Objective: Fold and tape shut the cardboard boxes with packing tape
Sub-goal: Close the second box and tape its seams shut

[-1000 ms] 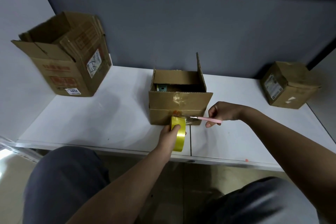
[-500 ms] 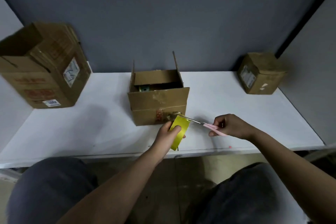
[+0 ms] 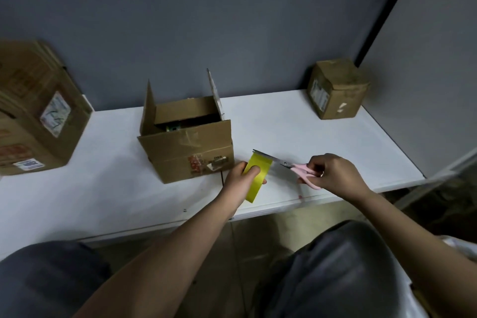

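A small open cardboard box [image 3: 188,152] stands in the middle of the white table [image 3: 108,193], two side flaps upright, some contents visible inside. My left hand [image 3: 238,181] grips a yellow roll of packing tape [image 3: 258,175] just right of the box's front corner. My right hand [image 3: 333,175] holds pink-handled scissors [image 3: 289,165], whose blades reach left to the roll's upper edge. Whether a tape strip runs from the roll to the box I cannot make out.
A large open cardboard box [image 3: 33,111] with labels sits at the far left. A small closed box [image 3: 335,90] stands at the back right corner by the grey wall. The table's front edge lies just below my hands; my knees are under it.
Both hands have moved right and slightly away from the box front. The scissors' blades now sit at the top of the tape roll. The view has shifted right.
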`<state>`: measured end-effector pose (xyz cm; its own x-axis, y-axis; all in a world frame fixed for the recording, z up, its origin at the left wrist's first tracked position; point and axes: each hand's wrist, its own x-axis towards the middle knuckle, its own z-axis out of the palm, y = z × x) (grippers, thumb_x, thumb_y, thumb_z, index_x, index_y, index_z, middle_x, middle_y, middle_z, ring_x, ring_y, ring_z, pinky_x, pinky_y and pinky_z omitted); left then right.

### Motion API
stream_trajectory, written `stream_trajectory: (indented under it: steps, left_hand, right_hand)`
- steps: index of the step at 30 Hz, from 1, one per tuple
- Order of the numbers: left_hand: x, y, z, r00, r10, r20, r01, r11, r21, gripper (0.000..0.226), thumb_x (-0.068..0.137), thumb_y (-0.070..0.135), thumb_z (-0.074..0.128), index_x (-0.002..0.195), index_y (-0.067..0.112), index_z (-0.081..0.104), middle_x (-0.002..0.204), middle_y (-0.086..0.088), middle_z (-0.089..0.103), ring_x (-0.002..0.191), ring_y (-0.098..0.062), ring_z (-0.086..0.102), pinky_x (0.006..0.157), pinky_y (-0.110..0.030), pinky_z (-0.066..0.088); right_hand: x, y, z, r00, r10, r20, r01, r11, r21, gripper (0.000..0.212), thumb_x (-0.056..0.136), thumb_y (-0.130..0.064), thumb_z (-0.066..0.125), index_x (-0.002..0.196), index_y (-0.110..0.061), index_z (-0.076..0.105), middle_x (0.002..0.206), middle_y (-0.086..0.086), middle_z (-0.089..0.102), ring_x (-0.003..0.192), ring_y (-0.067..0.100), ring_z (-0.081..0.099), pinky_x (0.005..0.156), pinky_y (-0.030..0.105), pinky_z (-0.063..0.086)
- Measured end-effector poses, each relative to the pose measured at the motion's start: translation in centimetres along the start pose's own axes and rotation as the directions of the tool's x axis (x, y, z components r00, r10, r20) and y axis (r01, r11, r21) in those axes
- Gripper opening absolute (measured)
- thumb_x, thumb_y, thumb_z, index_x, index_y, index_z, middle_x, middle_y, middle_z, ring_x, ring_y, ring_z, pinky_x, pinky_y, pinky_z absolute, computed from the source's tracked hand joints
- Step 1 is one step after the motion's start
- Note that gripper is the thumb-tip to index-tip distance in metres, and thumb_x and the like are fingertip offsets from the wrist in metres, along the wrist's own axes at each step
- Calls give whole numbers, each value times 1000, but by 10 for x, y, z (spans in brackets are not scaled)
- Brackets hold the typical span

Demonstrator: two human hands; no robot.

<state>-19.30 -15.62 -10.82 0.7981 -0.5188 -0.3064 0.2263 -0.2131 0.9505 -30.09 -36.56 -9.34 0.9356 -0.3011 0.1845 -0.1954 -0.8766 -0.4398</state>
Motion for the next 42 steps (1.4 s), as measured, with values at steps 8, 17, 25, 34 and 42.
stream_trajectory:
  steps: [8, 17, 25, 34, 42]
  left_hand:
    - [21, 7, 15, 1000, 7, 25, -8, 999, 48, 8, 93, 17, 49, 91, 13, 56, 79, -7, 70, 71, -14, 64, 68, -29, 39]
    - [41, 16, 17, 999, -4, 40, 2, 998, 64, 9, 94, 19, 48, 90, 13, 54, 78, -6, 70, 72, -17, 62, 68, -30, 39]
    - [52, 9, 11, 992, 44, 118, -68, 976, 208, 10, 91, 26, 56, 96, 18, 56, 98, -12, 65, 88, -23, 58, 72, -30, 41]
    - [87, -12, 35, 984, 140, 113, -178, 651, 738, 36, 82, 40, 66, 62, 22, 43, 61, 4, 46, 69, -21, 50, 60, -29, 31]
    - [105, -18, 60, 938, 309, 158, -212, 152, 965, 28, 88, 42, 57, 102, 18, 64, 110, -4, 64, 104, -24, 59, 77, -30, 39]
  right_hand:
    - [4, 14, -6, 998, 54, -39, -55, 998, -29, 40, 69, -56, 71, 70, -20, 54, 70, -7, 58, 70, 17, 53, 55, 27, 39]
    - [4, 30, -21, 941, 261, -216, -256, 965, 52, 36, 76, -52, 73, 85, -24, 53, 81, -9, 55, 75, 17, 51, 55, 28, 32]
    - [14, 50, -8, 883, 467, 52, -469, 868, 162, 33, 84, -46, 69, 89, -16, 56, 87, -1, 63, 73, 18, 57, 60, 30, 43]
    - [36, 35, 60, 779, 627, 19, -626, 779, -36, 44, 91, -54, 50, 78, -14, 60, 81, 6, 65, 80, 30, 61, 64, 29, 42]
    - [37, 49, 80, 848, 529, -46, -506, 778, -372, 26, 91, -37, 53, 93, -11, 57, 89, 7, 68, 86, 29, 64, 58, 28, 31]
